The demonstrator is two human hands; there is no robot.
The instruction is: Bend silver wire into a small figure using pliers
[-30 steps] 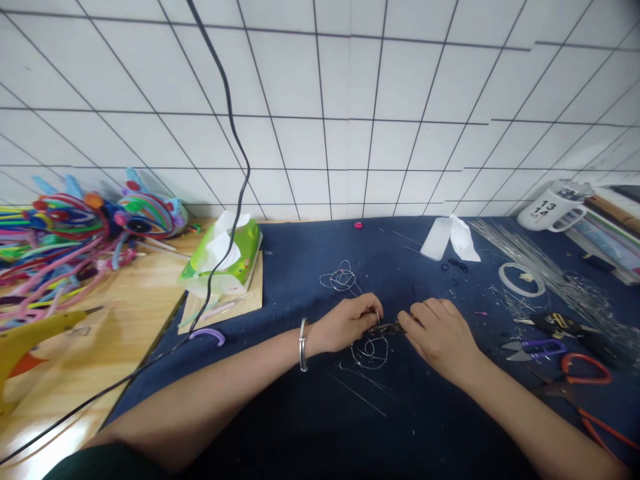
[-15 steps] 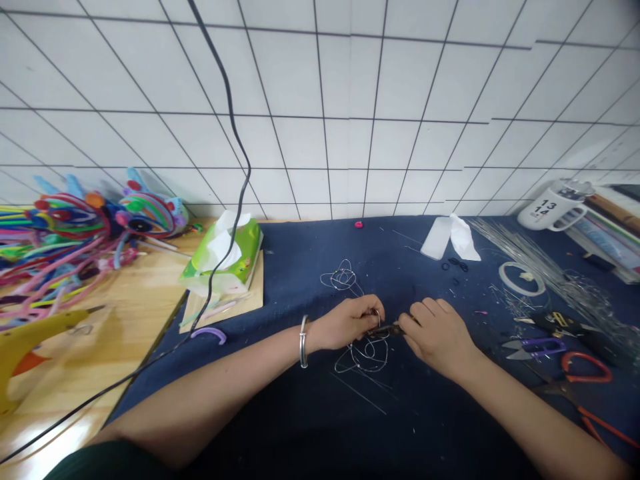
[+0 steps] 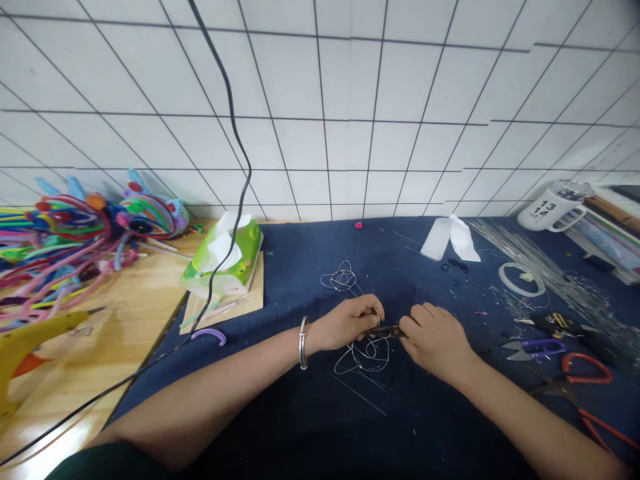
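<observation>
My left hand (image 3: 347, 323) is closed, pinching a bent piece of silvery wire (image 3: 367, 365) whose loops spread on the cloth below the fingers. My right hand (image 3: 436, 339) is wrapped around dark metal pliers (image 3: 391, 331), their handles mostly hidden in the palm. The jaws point left and meet the wire by my left fingertips; the exact contact point is too small to make out. Just beyond my left hand lies another looped wire shape (image 3: 343, 277). Straight cut wires (image 3: 363, 395) rest nearer to me.
At right lie purple thread snips (image 3: 537, 347), red-handled scissors (image 3: 586, 368), a white coil (image 3: 523, 280) and a wire bundle (image 3: 530, 250). A mug (image 3: 547, 208) stands behind. To the left are a tissue pack (image 3: 225, 257), a yellow glue gun (image 3: 40, 340) and a hanging black cable (image 3: 240, 147).
My right hand has shifted slightly, and more of the pliers shows between the hands. The left hand stays almost in place, still pinching the wire.
</observation>
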